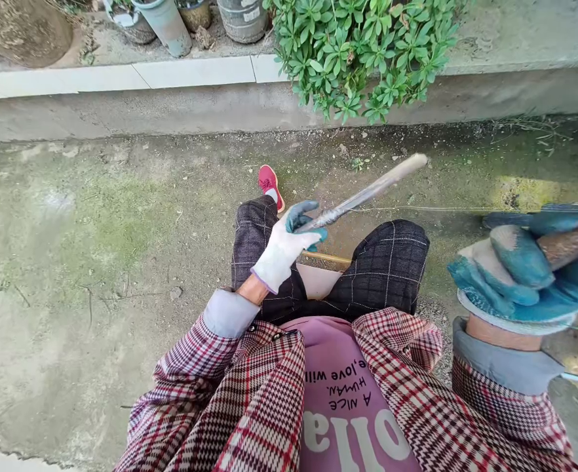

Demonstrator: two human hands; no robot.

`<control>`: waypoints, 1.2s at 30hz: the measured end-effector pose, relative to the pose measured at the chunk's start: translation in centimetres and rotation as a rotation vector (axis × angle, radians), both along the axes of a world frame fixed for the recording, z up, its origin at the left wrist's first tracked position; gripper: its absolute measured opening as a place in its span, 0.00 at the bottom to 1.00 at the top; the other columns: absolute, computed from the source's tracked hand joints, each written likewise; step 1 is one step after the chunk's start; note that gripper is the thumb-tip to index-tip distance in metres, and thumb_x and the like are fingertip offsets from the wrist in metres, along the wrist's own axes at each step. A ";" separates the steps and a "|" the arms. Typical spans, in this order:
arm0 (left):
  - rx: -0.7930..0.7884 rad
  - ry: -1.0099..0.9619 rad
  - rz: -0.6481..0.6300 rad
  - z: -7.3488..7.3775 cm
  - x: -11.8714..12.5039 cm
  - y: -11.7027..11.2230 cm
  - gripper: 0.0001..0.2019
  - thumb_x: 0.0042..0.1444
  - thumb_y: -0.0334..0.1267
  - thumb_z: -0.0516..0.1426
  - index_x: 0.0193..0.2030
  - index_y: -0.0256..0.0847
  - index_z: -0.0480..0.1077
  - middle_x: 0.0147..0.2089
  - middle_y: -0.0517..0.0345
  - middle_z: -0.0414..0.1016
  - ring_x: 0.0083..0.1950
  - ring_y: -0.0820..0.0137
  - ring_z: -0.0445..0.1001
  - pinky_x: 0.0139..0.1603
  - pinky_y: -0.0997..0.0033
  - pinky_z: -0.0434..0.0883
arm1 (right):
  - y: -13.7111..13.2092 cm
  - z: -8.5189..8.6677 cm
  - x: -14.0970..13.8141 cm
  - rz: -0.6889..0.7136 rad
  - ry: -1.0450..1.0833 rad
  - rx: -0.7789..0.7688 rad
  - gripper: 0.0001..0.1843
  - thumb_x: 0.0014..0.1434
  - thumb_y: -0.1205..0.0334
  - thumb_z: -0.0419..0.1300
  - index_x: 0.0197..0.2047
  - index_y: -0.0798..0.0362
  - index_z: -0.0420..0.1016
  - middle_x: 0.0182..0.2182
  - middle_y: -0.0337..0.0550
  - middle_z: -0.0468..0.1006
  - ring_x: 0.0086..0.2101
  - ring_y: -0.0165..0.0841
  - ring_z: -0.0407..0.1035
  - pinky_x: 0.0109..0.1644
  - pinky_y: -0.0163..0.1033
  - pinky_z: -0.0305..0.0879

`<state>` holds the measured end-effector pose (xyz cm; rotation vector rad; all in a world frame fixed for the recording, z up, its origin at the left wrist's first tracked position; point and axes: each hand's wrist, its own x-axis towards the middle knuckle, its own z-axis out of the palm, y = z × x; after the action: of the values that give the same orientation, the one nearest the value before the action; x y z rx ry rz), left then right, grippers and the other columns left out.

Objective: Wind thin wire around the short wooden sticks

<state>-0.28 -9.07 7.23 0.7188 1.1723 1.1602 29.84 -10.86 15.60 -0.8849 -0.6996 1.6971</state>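
My left hand (282, 249), in a white work glove with teal-coated fingers, is closed round the lower end of a straight stick (367, 193). The stick slants up to the right; its shaft is greyish and its tip pale. At the right edge, my right hand (515, 275), in a teal-coated glove, grips a brown wooden handle (571, 242). The far end of that handle lies outside the view, so the kind of tool does not show. Motion blurs this hand somewhat. A thin pale strand (431, 208) runs rightward from near the stick.
I sit low, knees apart, over a mossy concrete floor (122, 236). Ahead runs a raised ledge (191, 72) edged with white tiles. Several pots and buckets (242, 19) stand on it, and a leafy green bush (362, 52) hangs over its edge.
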 end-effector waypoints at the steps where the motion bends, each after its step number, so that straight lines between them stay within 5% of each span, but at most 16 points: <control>1: 0.001 0.013 0.047 -0.5 -0.1 0.4 0.31 0.41 0.30 0.71 0.56 0.42 0.75 0.47 0.57 0.79 0.41 0.70 0.75 0.38 0.73 0.72 | 0.3 -0.1 -0.5 0.011 0.029 0.018 0.21 0.46 0.39 0.79 0.40 0.38 0.83 0.17 0.25 0.53 0.12 0.19 0.34 0.10 0.31 0.29; 5: -0.008 0.006 0.127 -2.0 -0.8 1.2 0.27 0.40 0.28 0.70 0.51 0.40 0.76 0.43 0.59 0.76 0.44 0.71 0.74 0.47 0.71 0.73 | 1.8 -1.7 -2.8 0.086 0.047 -0.001 0.18 0.50 0.44 0.78 0.40 0.41 0.84 0.17 0.24 0.57 0.11 0.21 0.34 0.12 0.34 0.31; 12: -0.102 -0.058 0.061 -2.4 -0.9 0.8 0.16 0.42 0.34 0.70 0.42 0.38 0.80 0.39 0.58 0.80 0.40 0.72 0.75 0.48 0.68 0.73 | 3.4 -6.2 -3.5 0.155 -0.077 -0.075 0.19 0.54 0.39 0.72 0.43 0.41 0.81 0.18 0.25 0.56 0.14 0.24 0.35 0.13 0.33 0.37; 23: -0.075 -0.070 0.019 -2.3 -0.7 0.6 0.16 0.42 0.35 0.71 0.41 0.37 0.82 0.40 0.55 0.83 0.42 0.70 0.77 0.47 0.69 0.74 | 6.0 -0.2 -5.2 0.188 -0.073 0.142 0.18 0.57 0.49 0.74 0.46 0.48 0.81 0.19 0.27 0.68 0.14 0.23 0.47 0.12 0.32 0.44; 31: -0.071 -0.112 0.024 -2.6 -1.2 0.8 0.17 0.42 0.37 0.71 0.41 0.36 0.82 0.38 0.56 0.83 0.40 0.71 0.77 0.47 0.68 0.75 | 6.8 0.7 -6.5 0.209 -0.111 0.143 0.20 0.56 0.49 0.75 0.47 0.49 0.82 0.20 0.29 0.69 0.15 0.23 0.49 0.13 0.32 0.45; 36: -0.066 -0.134 0.039 -2.4 -1.2 0.7 0.15 0.43 0.37 0.71 0.40 0.37 0.82 0.38 0.56 0.83 0.40 0.71 0.77 0.47 0.68 0.75 | 8.1 -1.1 -6.8 0.215 -0.260 0.000 0.23 0.55 0.51 0.75 0.48 0.54 0.81 0.20 0.32 0.71 0.13 0.24 0.53 0.11 0.32 0.45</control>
<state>-1.52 -8.34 4.87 0.5616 1.1113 1.1782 23.08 -2.78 14.53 -1.0736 -0.9994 1.7873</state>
